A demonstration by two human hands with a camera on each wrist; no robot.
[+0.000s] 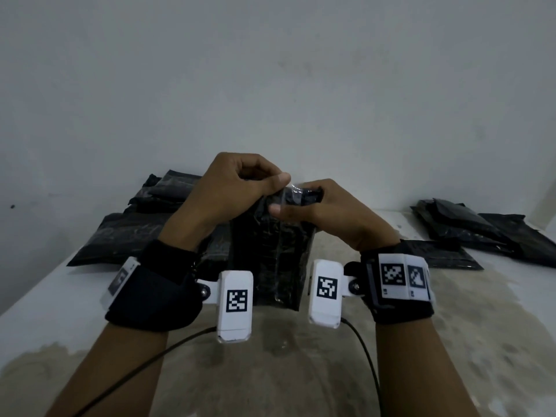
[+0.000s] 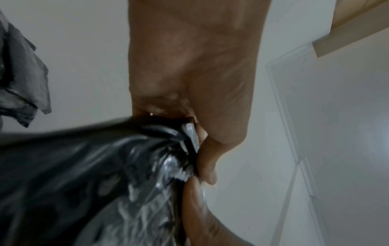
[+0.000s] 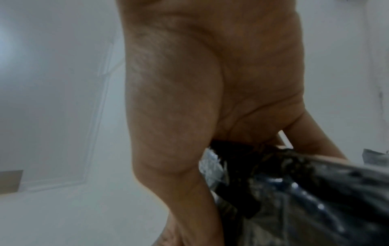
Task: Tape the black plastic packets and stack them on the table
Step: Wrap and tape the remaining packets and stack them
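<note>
Both hands hold one black packet (image 1: 270,251) upright above the table (image 1: 301,356). Left hand (image 1: 231,191) grip: thumb and fingers pinch clear tape (image 1: 290,191) at the packet's top edge. Right hand (image 1: 328,212) grip: curled over the top corner just beside it, thumb flat on the front. Glossy, crinkled film, soft and probably light and slippery; best held at the folded top. More packets (image 1: 135,233) lie flat beyond and either side of the grip

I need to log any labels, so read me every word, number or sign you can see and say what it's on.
No readable words or numbers anywhere.
White wrist camera tags: black-and-white square code patterns only, no letters.
Black packet held in both hands: no print visible.
Black packets on the table: no legible print.
</note>
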